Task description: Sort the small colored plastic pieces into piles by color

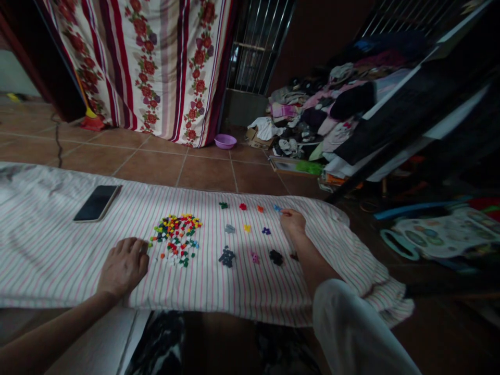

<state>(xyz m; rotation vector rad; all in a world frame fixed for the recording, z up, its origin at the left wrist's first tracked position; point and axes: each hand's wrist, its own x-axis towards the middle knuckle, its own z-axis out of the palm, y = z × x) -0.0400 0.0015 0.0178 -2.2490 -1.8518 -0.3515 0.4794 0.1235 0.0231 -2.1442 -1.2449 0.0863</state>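
Note:
My left hand (pixel 124 264) rests on the striped cloth with its fingers loosely bent and apart, holding nothing visible. Just right of it lies a mixed pile of small coloured pieces (pixel 177 232) in yellow, red, green, orange and white. My right hand (pixel 294 223) reaches to the far right group, its fingertips pinched at the small light-blue pieces (pixel 277 208); whether one is between them is hidden. Nearby are sorted little heaps: dark green (pixel 223 205), red (pixel 242 207), orange (pixel 260 208), grey (pixel 229 228), yellow (pixel 247 228), purple (pixel 266 230), dark grey (pixel 226 257), pink (pixel 255 257) and black (pixel 276 257).
A phone (pixel 97 203) lies on the left of the striped cloth (pixel 47 250). Beyond, on the tiled floor, are a purple basin (pixel 225 141), a red broom (pixel 92 122) and a large clothes heap (pixel 312 112). A floral curtain (pixel 164 67) hangs behind.

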